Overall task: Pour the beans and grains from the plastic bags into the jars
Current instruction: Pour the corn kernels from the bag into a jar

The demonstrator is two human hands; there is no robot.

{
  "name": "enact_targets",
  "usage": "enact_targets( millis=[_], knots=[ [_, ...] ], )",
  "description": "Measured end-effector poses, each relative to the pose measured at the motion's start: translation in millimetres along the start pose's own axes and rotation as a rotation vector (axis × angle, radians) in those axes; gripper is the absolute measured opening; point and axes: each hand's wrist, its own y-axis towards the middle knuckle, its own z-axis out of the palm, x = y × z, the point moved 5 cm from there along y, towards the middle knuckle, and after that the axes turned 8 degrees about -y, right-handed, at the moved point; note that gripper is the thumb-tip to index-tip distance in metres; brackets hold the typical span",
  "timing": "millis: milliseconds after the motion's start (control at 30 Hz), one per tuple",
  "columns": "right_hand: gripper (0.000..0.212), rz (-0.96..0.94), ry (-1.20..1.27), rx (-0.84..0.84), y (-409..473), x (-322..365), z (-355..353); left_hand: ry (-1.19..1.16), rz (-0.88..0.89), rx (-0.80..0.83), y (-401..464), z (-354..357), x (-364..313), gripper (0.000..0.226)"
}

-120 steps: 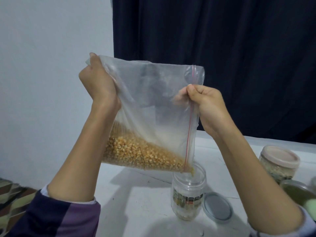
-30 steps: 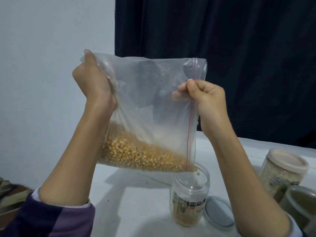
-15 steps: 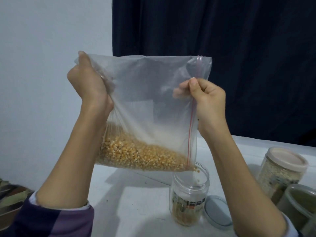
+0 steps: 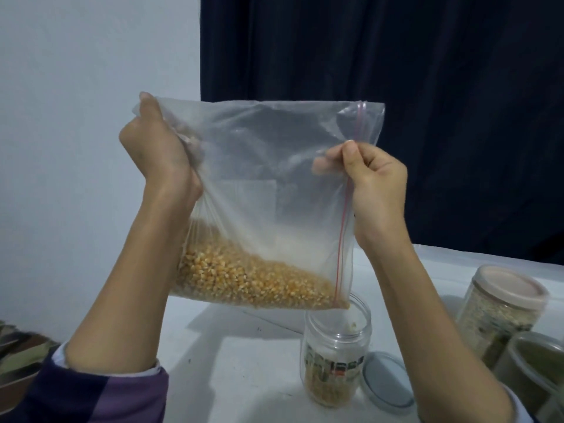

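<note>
**Corn bag held tilted over open jar, both hands gripping**

Surroundings: white table [image 4: 244, 361]. To the right, a lidded clear jar of pale grain with a pinkish lid [image 4: 500, 306], partly cut off behind a translucent container with greenish contents [image 4: 537, 364] at the frame's right edge. A round grey lid [image 4: 386, 378] lies flat on the table, just beside the right of the open jar. Behind: pale wall on the left, dark navy curtain [image 4: 396, 87] on the right. The right forearm crosses in front of the table between the open jar and the lidded jar, hiding part of that area.

Task items: clear zip-top plastic bag with a red seal line [image 4: 274, 178], held up above the table, seal edge running down the right side. Yellow corn kernels [image 4: 250, 279] sit banked along the bag's lower edge. The lower right corner hangs just over the mouth of the open clear glass jar with a printed label [image 4: 335, 355]; a layer of kernels lies in the jar bottom and one kernel is visible near its mouth.

Hands: left hand [image 4: 158, 154] raised, fist clenched round the bunched upper left corner of the bag. Right hand [image 4: 375, 181] pinches the seal edge between thumb and curled fingers. Striped purple sleeve [image 4: 100, 395] on the left arm.
</note>
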Motion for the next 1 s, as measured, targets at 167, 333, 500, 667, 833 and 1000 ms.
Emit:
enact_targets(
  millis=[167,333,500,667,833,1000],
  knots=[
    [0.029,-0.018,-0.012,0.021,0.1,0.3,1.9,0.036,0.006,-0.009,2.4,-2.6,1.1,0.037],
    [0.028,-0.022,-0.003,0.001,-1.0,-2.9,2.9,-0.002,-0.01,0.003,-4.9,-1.1,-1.0,0.04],
    [0.028,-0.025,0.002,0.006,-1.3,-3.2,3.8,-0.002,-0.034,0.007,-13.0,-0.1,-4.9,0.043],
    [0.028,-0.02,0.008,0.017,-1.6,-1.6,4.8,-0.002,-0.034,0.009,-10.0,-1.3,-7.1,0.042],
    [0.029,-0.025,-0.02,0.056,-1.3,0.2,8.4,0.028,-0.017,-0.005,-5.2,-3.6,-7.2,0.042],
    [0.029,-0.03,0.001,0.024,-2.5,-0.4,6.3,0.003,-0.029,-0.012,-7.2,-4.0,-6.2,0.04]
  ],
)
